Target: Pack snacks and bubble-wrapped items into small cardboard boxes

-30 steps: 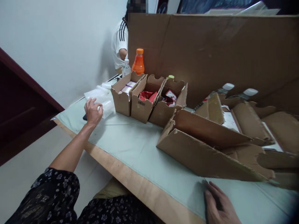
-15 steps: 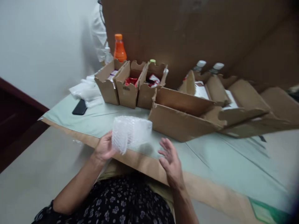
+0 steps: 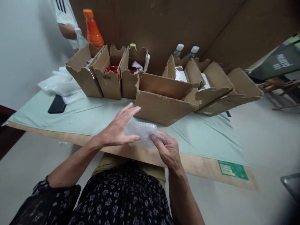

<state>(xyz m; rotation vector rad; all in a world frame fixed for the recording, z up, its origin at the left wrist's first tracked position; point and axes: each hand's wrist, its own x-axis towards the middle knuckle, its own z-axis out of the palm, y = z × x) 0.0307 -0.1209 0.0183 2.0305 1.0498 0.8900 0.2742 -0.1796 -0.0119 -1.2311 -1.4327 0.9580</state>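
A bubble wrap bag (image 3: 142, 130) is pinched at its right end by my right hand (image 3: 168, 148), thumb on top. Over the bag's left end hovers my left hand (image 3: 119, 129), fingers stretched out and thumb apart; whether it touches the plastic I cannot tell. The bag is held above the front edge of the table (image 3: 105, 120), just before a long cardboard bin (image 3: 164, 107). What the bag contains, if anything, is not visible.
Cardboard bins (image 3: 109, 84) with packets stand at the back left, more bins (image 3: 215, 84) at the right. Bubble wrap (image 3: 61, 82) and a black phone (image 3: 57, 104) lie at the left. An orange bottle (image 3: 93, 29) stands behind, near a person's arm (image 3: 67, 31).
The bubble wrap bag has passed from my left hand to my right hand. My left hand has opened. The view has shifted, showing more of the room at the right.
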